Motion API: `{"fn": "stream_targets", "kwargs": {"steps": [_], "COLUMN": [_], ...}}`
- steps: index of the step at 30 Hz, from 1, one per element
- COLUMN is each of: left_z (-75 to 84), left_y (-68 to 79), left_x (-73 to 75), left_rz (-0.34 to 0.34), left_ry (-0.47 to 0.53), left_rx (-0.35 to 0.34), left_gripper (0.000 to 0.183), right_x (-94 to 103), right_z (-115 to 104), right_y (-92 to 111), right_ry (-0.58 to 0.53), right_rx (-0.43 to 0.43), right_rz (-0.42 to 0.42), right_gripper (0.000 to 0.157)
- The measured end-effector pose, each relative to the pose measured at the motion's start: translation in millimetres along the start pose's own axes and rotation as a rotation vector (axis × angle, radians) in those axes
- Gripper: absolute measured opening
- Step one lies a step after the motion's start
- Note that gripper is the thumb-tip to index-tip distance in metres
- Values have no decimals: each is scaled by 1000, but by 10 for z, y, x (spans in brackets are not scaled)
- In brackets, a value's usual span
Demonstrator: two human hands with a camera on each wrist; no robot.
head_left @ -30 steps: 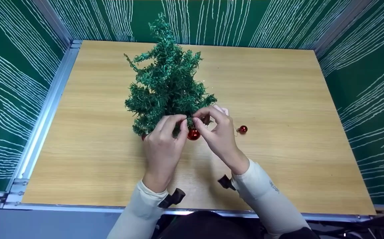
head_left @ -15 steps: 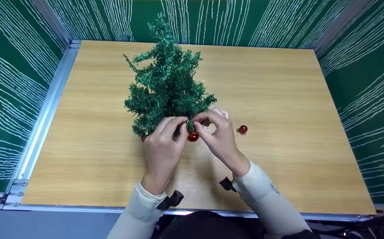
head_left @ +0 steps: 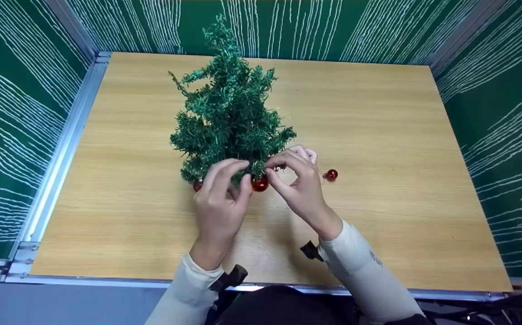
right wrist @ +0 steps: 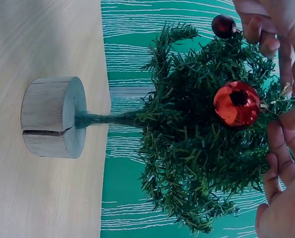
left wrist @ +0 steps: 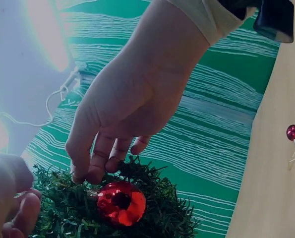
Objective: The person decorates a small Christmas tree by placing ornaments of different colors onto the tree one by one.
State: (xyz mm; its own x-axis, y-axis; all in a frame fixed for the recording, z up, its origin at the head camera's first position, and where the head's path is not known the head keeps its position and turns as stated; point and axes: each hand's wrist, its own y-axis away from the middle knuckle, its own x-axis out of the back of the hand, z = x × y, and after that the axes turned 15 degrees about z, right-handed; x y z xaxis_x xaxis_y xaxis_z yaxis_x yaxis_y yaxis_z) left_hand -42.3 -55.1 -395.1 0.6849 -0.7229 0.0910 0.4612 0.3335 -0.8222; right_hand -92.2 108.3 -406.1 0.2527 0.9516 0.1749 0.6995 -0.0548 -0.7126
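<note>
A small artificial Christmas tree [head_left: 229, 113] stands left of centre in the head view. A shiny red bauble [head_left: 259, 183] hangs at its lower front, between the hands. The left hand [head_left: 220, 194] is just left of this bauble, its thumb and forefinger apart with nothing between them. From the other side, the right hand [head_left: 299, 185] pinches a branch tip beside the bauble's cap; the right wrist view shows its fingers [right wrist: 281, 148] there. A darker red bauble [right wrist: 223, 26] hangs on the tree near the left hand.
One loose red bauble [head_left: 331, 175] with a thread loop lies on the wooden table [head_left: 378, 135], right of the right hand. The tree has a round wooden base [right wrist: 50, 117]. Green panels with white streaks [head_left: 306, 31] enclose the table's back and sides.
The left thumb and forefinger, close together at the branch before, have parted and drawn slightly left. The hanging bauble has shifted a little to the left. The right hand stays at the branch.
</note>
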Motion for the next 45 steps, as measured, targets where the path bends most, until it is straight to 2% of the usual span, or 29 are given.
{"fn": "stream_targets", "kwargs": {"steps": [3,8,11,13,16,20,21,23,27,29,31,33,36,38,41,43,45], "left_z": [-26,-88,-163,-242,-393,-587,-626,-684,-762,-782,-788,-793,-795,-792,-757,-717,-667], "left_y": [68,289,501,665,881,1007,1008,983,918,904,904,908,906,892,879,870,867], "left_x": [41,93,102,97,77,34,27,16,13,15,16,1,-43,-84,-135,-168,-196], "left_rz": [93,228,239,219,177,167,173,195,256,293,307,290,203,155,98,94,121], "left_ry": [84,117,118,93,21,-48,-56,-62,-67,-57,-62,-3,104,183,169,152,160], "left_rx": [-2,-53,-60,-35,86,349,408,478,524,581,693,843,1016,1074,1086,1081,1081], "left_gripper": [15,9,10,9,3,8,11,15,21,22,22,23,23,21,17,15,13], "right_x": [10,68,118,154,209,270,281,299,330,346,365,383,407,414,422,426,432], "right_z": [15,48,84,112,153,175,172,147,64,71,134,209,286,309,324,326,330], "right_y": [13,47,77,99,129,152,155,159,154,170,204,243,283,299,317,327,336], "right_ry": [-26,-50,-58,-56,-60,-48,-44,-38,-26,-18,-10,-6,-7,-12,-17,-15,-14], "right_rx": [14,36,48,50,38,12,8,1,-16,-31,-49,-66,-75,-73,-71,-73,-80], "right_rz": [23,82,126,152,180,200,202,206,205,199,192,188,192,195,195,195,197], "right_gripper": [3,3,6,5,7,2,2,1,10,15,17,17,15,13,7,1,5]}}
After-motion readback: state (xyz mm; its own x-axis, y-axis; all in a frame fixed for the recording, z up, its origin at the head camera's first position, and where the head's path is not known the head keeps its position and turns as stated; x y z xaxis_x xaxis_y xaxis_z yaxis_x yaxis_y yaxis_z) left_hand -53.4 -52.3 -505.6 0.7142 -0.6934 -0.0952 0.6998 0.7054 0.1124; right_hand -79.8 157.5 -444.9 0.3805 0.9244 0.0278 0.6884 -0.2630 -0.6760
